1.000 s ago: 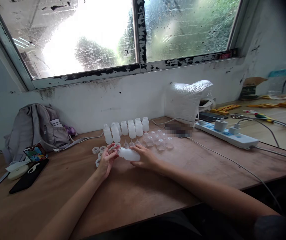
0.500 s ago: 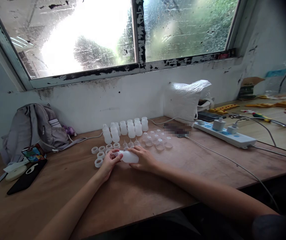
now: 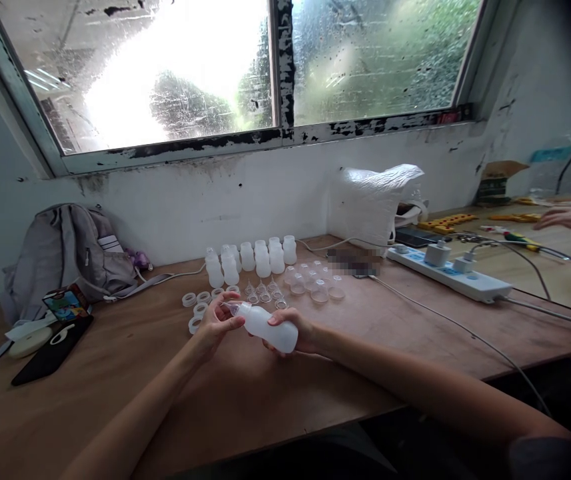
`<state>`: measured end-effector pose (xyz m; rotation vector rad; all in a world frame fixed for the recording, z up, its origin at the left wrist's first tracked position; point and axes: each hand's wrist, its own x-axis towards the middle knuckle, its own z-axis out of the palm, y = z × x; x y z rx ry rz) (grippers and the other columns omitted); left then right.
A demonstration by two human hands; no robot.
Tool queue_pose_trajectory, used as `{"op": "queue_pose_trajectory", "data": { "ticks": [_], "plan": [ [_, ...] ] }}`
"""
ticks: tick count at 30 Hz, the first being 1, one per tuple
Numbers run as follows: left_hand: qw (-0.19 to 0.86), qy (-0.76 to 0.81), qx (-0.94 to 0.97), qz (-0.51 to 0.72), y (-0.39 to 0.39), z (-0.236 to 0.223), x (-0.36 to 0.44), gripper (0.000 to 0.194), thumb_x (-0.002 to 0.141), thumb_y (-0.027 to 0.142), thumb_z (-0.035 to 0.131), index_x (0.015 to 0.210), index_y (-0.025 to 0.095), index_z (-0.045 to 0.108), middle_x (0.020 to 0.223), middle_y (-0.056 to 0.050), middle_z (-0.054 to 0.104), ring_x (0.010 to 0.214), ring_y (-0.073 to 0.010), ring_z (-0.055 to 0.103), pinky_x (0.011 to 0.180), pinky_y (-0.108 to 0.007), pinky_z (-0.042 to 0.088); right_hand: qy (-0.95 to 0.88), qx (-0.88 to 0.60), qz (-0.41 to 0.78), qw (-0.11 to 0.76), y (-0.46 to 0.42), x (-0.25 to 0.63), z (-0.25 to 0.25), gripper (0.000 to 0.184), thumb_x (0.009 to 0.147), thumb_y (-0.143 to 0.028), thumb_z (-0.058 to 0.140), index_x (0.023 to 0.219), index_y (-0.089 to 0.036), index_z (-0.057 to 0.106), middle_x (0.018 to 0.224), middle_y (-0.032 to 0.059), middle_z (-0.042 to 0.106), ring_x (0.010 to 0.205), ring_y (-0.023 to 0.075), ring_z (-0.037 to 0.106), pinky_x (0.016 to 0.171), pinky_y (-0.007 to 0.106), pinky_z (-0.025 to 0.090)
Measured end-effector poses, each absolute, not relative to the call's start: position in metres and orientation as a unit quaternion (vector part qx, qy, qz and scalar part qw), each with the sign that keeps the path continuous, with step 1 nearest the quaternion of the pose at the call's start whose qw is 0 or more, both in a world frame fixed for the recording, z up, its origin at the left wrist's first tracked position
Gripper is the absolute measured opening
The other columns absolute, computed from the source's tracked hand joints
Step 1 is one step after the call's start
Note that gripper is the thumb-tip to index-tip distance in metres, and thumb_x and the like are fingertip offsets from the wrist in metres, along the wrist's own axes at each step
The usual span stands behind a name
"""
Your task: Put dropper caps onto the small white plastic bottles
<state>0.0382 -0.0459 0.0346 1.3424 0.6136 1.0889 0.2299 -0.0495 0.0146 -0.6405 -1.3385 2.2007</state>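
My right hand (image 3: 304, 329) is wrapped round the body of a frosted white baby bottle (image 3: 267, 327), which is held tilted just above the table, its base toward the lower right. At the bottle's top end my left hand (image 3: 214, 327) has its fingers closed about the clear nipple (image 3: 233, 308) and neck. Behind my left hand lie several white collar rings (image 3: 189, 300), partly hidden by it. Clear loose nipples (image 3: 264, 295) stand beyond the bottle, and clear domed caps (image 3: 319, 291) sit to their right. Several more white bottles (image 3: 262, 260) stand in rows near the wall.
A grey backpack (image 3: 72, 247) leans on the wall at left, with a black phone (image 3: 50, 357) before it. To the right are a white power strip (image 3: 475, 283), cables and a white plastic bag (image 3: 370, 207). Another person's hand (image 3: 570, 219) is at the far right.
The bottle has swung from nearly level to tilted, its base lower and further right. My right hand has moved right and toward me with it. The other person's hand reaches further in.
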Motion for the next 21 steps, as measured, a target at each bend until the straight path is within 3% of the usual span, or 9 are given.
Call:
{"op": "queue_pose_trajectory", "data": {
  "ticks": [9,16,21],
  "plan": [
    [0.574,0.248,0.627,0.464,-0.053,0.048,0.036,0.044,0.056,0.02,0.07,0.096,0.018,0.052,0.094,-0.008,0.059,0.08,-0.0194,0.056,0.065,-0.027,0.045,-0.475,-0.19,0.833,0.209,-0.057,0.229,0.02,0.047,0.065,-0.04,0.039,0.098,-0.007,0.045,0.052,0.0036,0.055,0.037,0.0112,0.047,0.029,0.017,0.024],
    [0.522,0.357,0.587,0.505,-0.028,0.02,0.039,0.049,0.067,0.032,0.062,0.11,0.019,0.044,0.099,-0.008,0.058,0.091,-0.0187,0.054,0.079,-0.03,0.042,-0.451,-0.294,0.776,0.33,-0.053,0.215,0.017,0.047,0.077,-0.057,0.031,0.097,-0.015,0.042,0.064,0.0025,0.054,0.046,0.0106,0.05,0.035,0.019,0.034],
    [0.454,0.385,0.629,0.499,-0.024,-0.003,0.047,0.033,0.069,0.037,0.057,0.094,0.015,0.052,0.09,-0.008,0.058,0.085,-0.0194,0.055,0.073,-0.031,0.045,-0.483,-0.33,0.711,0.391,-0.05,0.21,0.011,0.034,0.081,-0.043,0.034,0.102,-0.017,0.04,0.07,0.0034,0.054,0.059,0.0136,0.053,0.04,0.021,0.042]
  ]
}}
